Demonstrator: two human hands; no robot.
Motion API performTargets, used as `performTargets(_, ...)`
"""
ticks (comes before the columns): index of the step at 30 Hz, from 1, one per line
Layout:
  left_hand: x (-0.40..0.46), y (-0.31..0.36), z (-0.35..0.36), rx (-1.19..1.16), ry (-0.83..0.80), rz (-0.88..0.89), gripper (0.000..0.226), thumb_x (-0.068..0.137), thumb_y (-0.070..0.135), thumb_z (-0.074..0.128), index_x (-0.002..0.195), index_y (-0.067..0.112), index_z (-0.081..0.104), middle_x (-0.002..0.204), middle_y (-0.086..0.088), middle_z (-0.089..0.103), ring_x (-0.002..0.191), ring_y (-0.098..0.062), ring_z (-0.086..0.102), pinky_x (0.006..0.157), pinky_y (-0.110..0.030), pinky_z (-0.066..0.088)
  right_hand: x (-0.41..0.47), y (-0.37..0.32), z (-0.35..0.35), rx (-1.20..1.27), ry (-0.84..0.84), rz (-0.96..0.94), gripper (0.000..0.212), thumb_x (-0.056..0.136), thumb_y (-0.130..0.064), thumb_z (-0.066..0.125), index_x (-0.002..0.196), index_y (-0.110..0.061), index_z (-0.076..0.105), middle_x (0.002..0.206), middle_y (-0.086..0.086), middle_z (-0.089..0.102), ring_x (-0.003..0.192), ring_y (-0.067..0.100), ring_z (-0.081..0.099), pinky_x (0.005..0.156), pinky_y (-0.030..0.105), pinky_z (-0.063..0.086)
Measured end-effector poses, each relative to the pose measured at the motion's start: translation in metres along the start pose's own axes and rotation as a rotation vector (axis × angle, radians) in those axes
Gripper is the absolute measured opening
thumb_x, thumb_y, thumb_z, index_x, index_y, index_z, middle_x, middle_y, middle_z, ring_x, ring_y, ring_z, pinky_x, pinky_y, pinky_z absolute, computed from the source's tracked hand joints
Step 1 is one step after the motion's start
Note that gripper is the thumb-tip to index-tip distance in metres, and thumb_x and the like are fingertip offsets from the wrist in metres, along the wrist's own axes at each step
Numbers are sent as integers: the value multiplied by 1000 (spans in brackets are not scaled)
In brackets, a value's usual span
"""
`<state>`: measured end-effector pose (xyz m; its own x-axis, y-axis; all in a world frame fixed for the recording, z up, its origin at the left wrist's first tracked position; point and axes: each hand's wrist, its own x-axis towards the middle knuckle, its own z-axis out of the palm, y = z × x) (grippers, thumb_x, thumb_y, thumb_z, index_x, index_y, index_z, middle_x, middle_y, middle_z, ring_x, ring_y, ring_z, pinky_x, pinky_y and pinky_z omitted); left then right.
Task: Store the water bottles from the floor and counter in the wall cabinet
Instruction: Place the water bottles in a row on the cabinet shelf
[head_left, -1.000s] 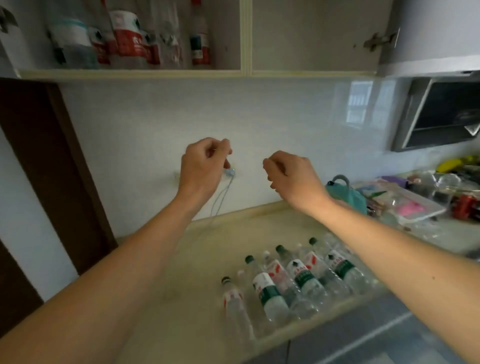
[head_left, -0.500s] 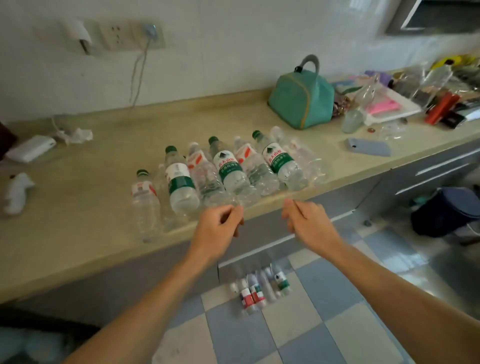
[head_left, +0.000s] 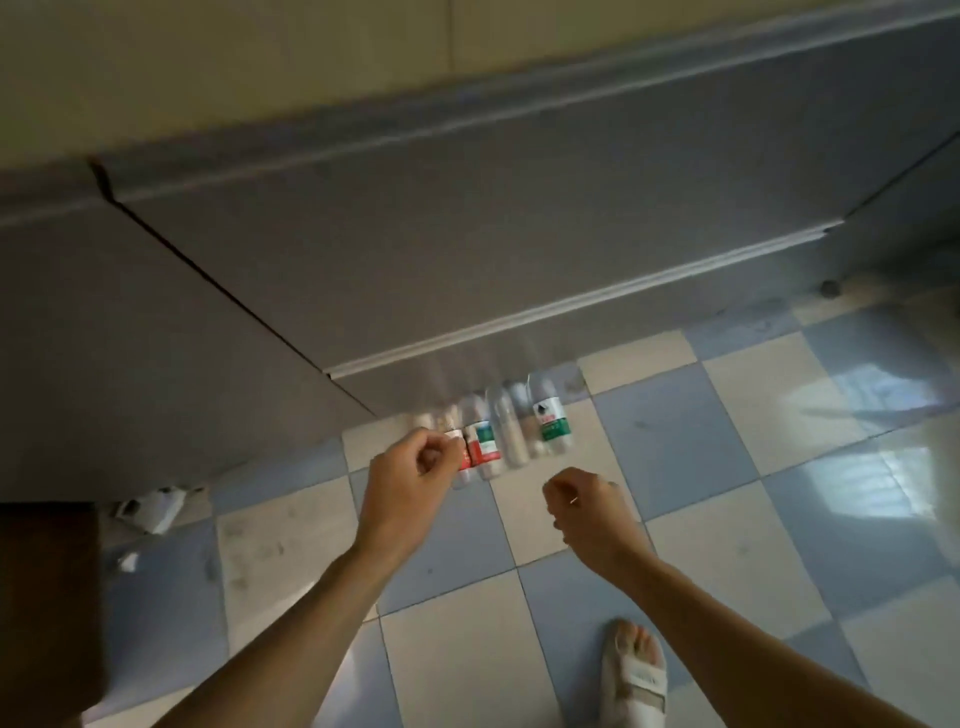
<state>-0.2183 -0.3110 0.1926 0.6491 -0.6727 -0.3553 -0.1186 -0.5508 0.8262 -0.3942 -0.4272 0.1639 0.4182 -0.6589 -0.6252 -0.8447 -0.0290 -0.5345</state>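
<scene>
Head view looks straight down at the checkered floor (head_left: 675, 441) in pale and blue tiles, where a small row of water bottles (head_left: 511, 428) lies side by side, just beside the foot of the grey base cabinets (head_left: 467, 234). They rest with their necks toward the cabinet and their bottoms toward the person. One at the right end of the row wears a green and white label (head_left: 551, 418); one further left has a red, white and green label (head_left: 480, 441); the clear ones between them are blurred, so an exact count is hard to give.

Both arms reach forward over the tiles. The left hand (head_left: 413, 475) is loosely curled, fingers folded in toward the palm, and it sits in front of the leftmost bottles — whether it touches them or only overlaps them in the view, I cannot tell. It grips nothing that can be seen. The right hand (head_left: 584, 501) is curled the same way, apart from the row and a little nearer the person, holding nothing.

A strip of yellowish countertop (head_left: 234, 62) shows along the top edge. A foot in a white sandal (head_left: 636, 675) stands on the tiles below the right arm, and some crumpled white scrap (head_left: 153, 506) lies by the cabinet base at the left, beside a dark brown panel (head_left: 47, 597).
</scene>
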Motion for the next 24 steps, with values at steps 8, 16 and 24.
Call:
performTargets(8,74,-203,93,130,136,-177,23,89,38,72,100,21,62,95,7,66,80,-7,61,57,-8,38,139,90,127,-33,-3,-51,22,98,-22,59,116,-15,70,106,6,73,93,22,67,78,29,52)
performTargets(16,152,-338,163,187,19,-278,65,86,44,76,135,13,49,128,-9,58,107,-27,63,88,-38,53,256,131,236,-84,77,-164,44,100,-23,58,141,-13,51,139,10,51,124,30,53,103,41,46)
performTargets(24,173,-380,203,-58,13,-255,74,86,33,79,148,25,38,123,4,61,105,-11,60,75,-16,40,284,155,285,-243,252,-198,62,95,-14,64,152,-15,38,150,8,44,131,31,37,110,42,35)
